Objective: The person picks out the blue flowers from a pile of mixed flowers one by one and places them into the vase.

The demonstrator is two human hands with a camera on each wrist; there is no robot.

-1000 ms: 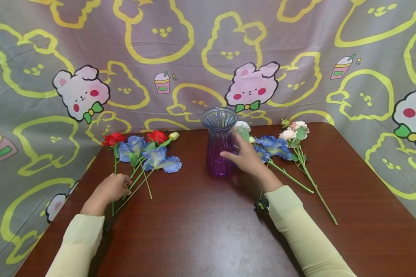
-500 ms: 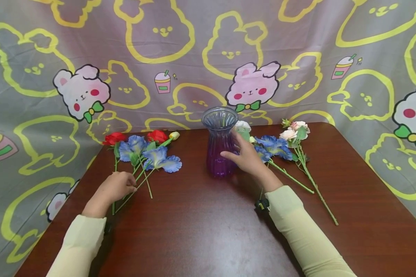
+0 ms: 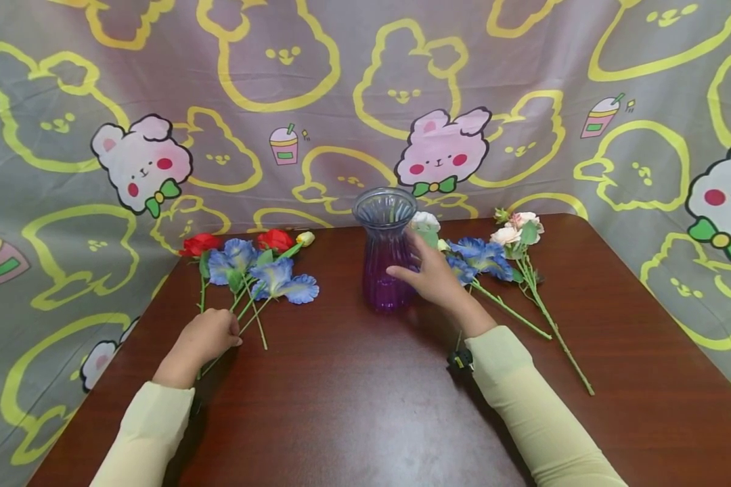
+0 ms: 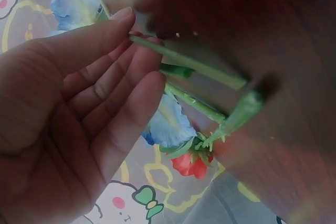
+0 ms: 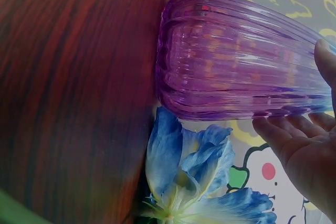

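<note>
My left hand (image 3: 208,336) is low over the left group of artificial flowers. In the left wrist view its thumb and fingertips pinch a thin green flower stem (image 4: 194,62), whose cut end sticks out past the fingers. Blue flowers (image 3: 274,276) and red roses (image 3: 202,244) lie at the far ends of these stems. A ribbed glass vase (image 3: 385,270), purple below and greyish at its flared rim, stands upright mid-table. My right hand (image 3: 435,274) holds its right side, thumb in front and fingers reaching behind; the right wrist view shows fingers along the purple glass.
Right of the vase lie a blue flower (image 3: 481,257), a white flower (image 3: 425,226) and pale pink roses (image 3: 518,231) with long stems pointing toward the front. A pale yellow bud (image 3: 305,239) lies at left. A patterned curtain (image 3: 341,81) hangs behind the brown table (image 3: 365,412).
My left hand has shifted slightly right along the stems, and its fingers have drawn together on a stem. The right hand and the vase have stayed put.
</note>
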